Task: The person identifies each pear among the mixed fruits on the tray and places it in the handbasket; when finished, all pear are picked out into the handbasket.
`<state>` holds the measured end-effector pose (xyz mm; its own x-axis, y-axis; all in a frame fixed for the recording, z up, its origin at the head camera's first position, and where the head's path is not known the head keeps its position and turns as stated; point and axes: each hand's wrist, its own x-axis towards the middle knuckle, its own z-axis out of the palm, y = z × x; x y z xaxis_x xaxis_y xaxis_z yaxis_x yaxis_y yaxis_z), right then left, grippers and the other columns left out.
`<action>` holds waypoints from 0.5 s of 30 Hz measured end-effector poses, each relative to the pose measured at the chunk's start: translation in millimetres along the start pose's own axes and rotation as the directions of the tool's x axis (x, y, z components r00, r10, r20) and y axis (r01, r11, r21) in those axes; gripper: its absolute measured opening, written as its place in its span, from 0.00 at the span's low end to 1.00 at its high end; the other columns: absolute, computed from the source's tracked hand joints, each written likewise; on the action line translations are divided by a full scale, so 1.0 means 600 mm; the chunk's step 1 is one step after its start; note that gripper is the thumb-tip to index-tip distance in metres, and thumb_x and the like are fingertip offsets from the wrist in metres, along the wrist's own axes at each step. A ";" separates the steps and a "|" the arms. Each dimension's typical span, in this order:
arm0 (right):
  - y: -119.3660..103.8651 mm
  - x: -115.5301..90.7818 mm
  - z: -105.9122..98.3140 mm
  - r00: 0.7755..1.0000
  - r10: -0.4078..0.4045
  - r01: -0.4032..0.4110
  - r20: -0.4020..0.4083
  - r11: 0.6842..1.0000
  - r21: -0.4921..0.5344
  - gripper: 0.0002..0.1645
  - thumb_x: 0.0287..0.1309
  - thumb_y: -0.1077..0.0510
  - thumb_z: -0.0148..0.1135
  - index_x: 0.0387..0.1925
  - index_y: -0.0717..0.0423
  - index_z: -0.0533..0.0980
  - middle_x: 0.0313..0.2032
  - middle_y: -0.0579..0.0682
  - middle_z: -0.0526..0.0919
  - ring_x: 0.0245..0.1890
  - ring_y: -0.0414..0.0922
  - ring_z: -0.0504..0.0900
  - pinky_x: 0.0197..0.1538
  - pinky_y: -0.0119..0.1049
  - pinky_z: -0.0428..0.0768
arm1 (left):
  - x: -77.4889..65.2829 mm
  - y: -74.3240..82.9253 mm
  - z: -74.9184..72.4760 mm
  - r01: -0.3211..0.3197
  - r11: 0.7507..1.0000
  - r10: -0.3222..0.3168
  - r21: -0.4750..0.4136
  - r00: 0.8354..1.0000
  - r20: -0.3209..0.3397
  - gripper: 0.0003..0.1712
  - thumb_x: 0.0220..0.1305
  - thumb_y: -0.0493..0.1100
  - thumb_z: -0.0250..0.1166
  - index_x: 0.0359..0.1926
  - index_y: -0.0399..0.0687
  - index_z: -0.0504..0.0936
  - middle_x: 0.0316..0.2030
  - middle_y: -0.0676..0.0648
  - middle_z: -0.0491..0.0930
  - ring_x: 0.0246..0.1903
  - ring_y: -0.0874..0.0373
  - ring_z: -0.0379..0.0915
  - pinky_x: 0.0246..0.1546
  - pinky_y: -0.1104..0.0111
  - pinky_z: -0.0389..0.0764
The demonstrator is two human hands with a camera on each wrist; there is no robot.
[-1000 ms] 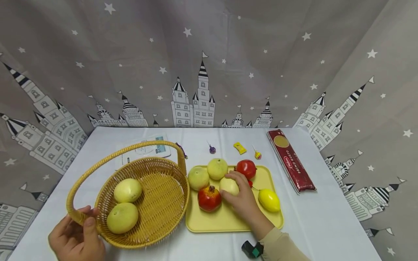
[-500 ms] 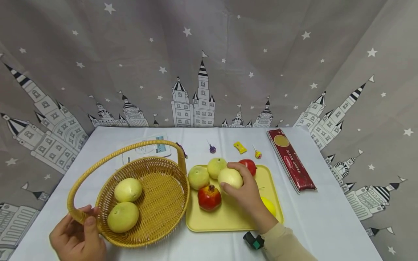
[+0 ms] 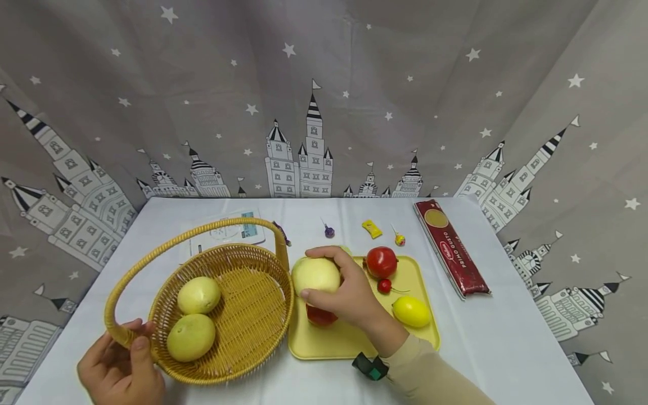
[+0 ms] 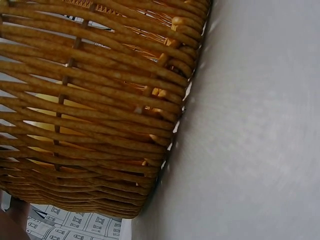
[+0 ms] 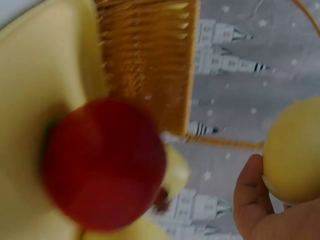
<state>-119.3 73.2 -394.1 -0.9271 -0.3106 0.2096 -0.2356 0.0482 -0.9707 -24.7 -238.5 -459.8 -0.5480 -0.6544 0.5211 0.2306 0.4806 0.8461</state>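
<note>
The left hand (image 3: pixel 121 363) grips the foot of the handle (image 3: pixel 199 229) of the basket (image 3: pixel 253 306), presumably steadying it; the right hand (image 3: pixel 351 292), thumb and fingers wrapped round a pale fruit (image 3: pixel 316 275), holds it above the tray (image 3: pixel 349 344), beside the basket, perhaps that high to clear the pomegranate (image 3: pixel 320 316).

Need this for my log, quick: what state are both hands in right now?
Left hand: closed, holding the basket handle near its base.
Right hand: closed, holding a pale yellow fruit.

pale fruits (image 3: pixel 318 275) — 4+ | pomegranates (image 3: pixel 382 262) — 2 | lemon (image 3: pixel 411 311) 1 | cherry (image 3: pixel 384 286) 1 | basket (image 3: pixel 253 309) 1
</note>
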 end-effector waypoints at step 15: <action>-0.030 0.106 0.129 0.980 -0.009 0.039 0.201 0.988 -0.149 0.33 0.42 0.48 0.77 0.52 0.35 0.73 0.47 0.36 0.76 0.36 0.37 0.79 0.32 0.32 0.85 | 0.000 -0.001 0.003 -0.030 0.999 0.030 -0.015 0.999 -0.023 0.23 0.70 0.34 0.53 0.64 0.40 0.62 0.49 0.38 0.75 0.43 0.56 0.77 0.48 0.75 0.81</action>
<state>-151.5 -21.2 -372.5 -0.8476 -0.4955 0.1899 -0.3123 0.1765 -0.9334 -26.2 -237.7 -460.3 -0.5224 -0.6531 0.5483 0.2593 0.4909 0.8318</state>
